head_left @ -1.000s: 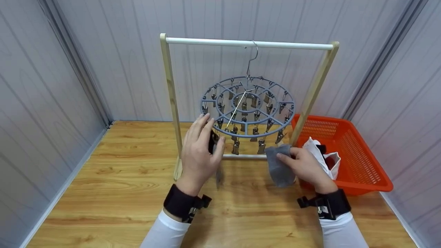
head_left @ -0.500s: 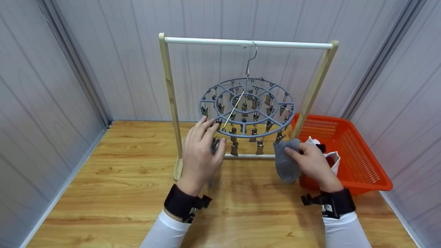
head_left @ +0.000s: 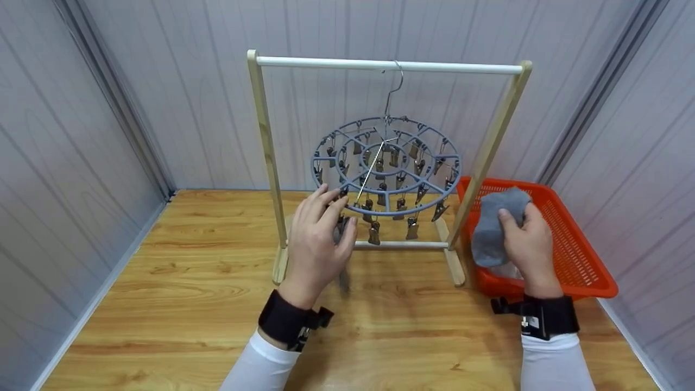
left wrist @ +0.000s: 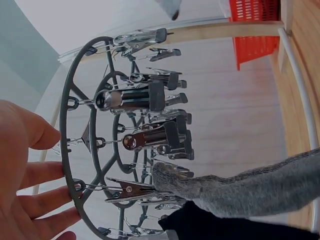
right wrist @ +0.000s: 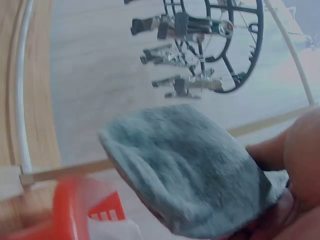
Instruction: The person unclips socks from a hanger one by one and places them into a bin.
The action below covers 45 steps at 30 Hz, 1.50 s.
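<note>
A round blue-grey clip hanger hangs in the head view, with several metal clips below it. My left hand is at its left front rim, fingers loosely extended; the left wrist view has the thumb and fingertips against or close to the rim. Beside that hand a grey sock hangs from a clip, and a black sock hangs nearby; the head view mostly hides both behind the hand. My right hand pinches another grey sock between thumb and fingers, over the orange basket's near left part.
The orange basket stands right of the rack, with a white cloth item partly showing under the held sock. A wooden rack with a white top bar carries the hanger by its hook. Panelled walls enclose the wooden tabletop.
My right hand has carried the grey sock rightward and up, away from the hanger's right front clips to over the basket. The left hand has stayed nearly in place at the rim.
</note>
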{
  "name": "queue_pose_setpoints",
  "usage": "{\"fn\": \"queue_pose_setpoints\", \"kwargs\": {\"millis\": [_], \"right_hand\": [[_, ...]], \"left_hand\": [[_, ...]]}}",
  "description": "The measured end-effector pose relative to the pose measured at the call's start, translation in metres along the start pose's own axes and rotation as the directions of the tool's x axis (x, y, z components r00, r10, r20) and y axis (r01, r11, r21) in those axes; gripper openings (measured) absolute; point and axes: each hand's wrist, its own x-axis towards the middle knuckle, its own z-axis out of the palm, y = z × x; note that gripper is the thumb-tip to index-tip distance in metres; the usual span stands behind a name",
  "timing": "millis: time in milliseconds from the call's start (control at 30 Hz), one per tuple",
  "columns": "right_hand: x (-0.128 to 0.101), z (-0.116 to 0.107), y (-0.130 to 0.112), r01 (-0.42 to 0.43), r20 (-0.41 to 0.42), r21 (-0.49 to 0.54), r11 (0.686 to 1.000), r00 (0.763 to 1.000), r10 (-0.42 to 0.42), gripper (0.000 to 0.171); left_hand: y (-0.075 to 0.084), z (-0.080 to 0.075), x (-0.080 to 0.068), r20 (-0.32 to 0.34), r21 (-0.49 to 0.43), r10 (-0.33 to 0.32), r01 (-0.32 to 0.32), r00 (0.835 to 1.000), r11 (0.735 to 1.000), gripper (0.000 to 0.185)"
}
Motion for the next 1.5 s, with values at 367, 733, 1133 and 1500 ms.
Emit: {"fn": "queue_pose_setpoints", "kwargs": {"millis": [367,733,1133,1500], "right_hand": [[0.016,-0.007,0.029,-0.102,0.064,-0.038,0.994,0.993,0.104,0.055],[0.014,0.000,0.030,-0.056,0.014,-0.160,0.986,0.998,0.059,0.057],[0.001,0.020,0.011,0.056,0.017,-0.107,0.993,0.998,-0.054,0.054],[-0.004,0.029,0.002,0.076,0.053,-0.119,0.990,0.996,-0.070,0.061]], "left_hand": [[0.001,-0.003,0.001,0.003,0.005,0.009,-0.009,1.000,1.000,0.033],[0.006,-0.004,0.001,0.002,-0.010,0.030,-0.030,1.000,0.999,0.033],[0.012,-0.002,0.000,0.031,-0.031,0.074,-0.073,0.997,0.997,0.033],[0.020,0.000,0.000,0.016,-0.101,0.168,-0.166,0.986,0.981,0.038]]}}
